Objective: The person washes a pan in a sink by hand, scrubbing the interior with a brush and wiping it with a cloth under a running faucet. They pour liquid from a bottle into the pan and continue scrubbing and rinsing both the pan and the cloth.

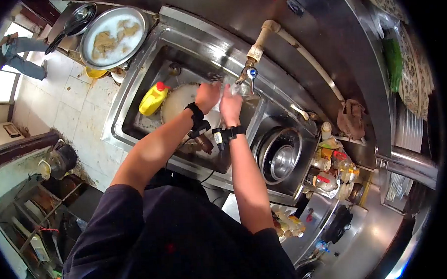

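L hand (207, 95) beside R hand (230, 105); outstretched

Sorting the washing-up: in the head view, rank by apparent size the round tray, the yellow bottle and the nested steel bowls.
1. round tray
2. nested steel bowls
3. yellow bottle
Fisheye warping makes tray over bowls less certain.

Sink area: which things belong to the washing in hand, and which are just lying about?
In hand: left hand, right hand, metal tap with blue handle, white round dish by them.
Lying about: yellow plastic bottle with red cap, nested steel bowls, brown rag, round metal tray.
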`<state>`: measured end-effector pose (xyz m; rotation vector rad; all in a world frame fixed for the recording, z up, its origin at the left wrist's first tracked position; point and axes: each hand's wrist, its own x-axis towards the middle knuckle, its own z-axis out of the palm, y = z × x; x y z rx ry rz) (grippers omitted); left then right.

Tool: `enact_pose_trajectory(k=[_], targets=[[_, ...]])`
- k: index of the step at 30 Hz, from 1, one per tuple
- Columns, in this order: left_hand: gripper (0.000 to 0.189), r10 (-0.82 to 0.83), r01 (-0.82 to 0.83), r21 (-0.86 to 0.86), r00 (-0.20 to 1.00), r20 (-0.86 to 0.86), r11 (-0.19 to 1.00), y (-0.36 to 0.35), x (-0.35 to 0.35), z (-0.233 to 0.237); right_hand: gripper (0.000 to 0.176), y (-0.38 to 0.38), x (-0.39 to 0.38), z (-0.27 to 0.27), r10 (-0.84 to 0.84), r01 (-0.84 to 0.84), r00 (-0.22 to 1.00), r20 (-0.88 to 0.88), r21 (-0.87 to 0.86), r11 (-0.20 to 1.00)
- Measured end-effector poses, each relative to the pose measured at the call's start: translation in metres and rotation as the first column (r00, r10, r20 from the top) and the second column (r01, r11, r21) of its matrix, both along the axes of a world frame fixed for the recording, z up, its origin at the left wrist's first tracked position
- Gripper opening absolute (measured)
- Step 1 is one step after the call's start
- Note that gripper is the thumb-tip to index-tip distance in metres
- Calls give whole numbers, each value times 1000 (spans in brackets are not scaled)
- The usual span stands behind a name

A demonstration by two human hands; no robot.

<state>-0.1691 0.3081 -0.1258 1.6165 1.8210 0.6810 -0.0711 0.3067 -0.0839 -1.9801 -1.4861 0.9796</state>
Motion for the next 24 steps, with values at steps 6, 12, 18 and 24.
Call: enact_pose_trajectory(k=[6, 12, 18, 24], targets=[[56, 483, -97, -517, 534, 694, 851, -7, -14, 35, 50, 2, 24, -24, -11, 35, 936, -352, 62, 997], [45, 377, 69, -392, 164, 912, 917, -26, -31, 32, 55, -12, 16, -14, -131, 195, 811, -571, 52, 979], [35, 329, 121, -348, 152, 932, 930, -23, -35, 23, 72, -15, 15, -27, 11, 17, 996, -90, 299, 954], [39, 334, -65, -327, 196, 922, 943, -14, -12, 16, 71, -11, 17, -33, 38, 70, 827, -561, 171, 983]])
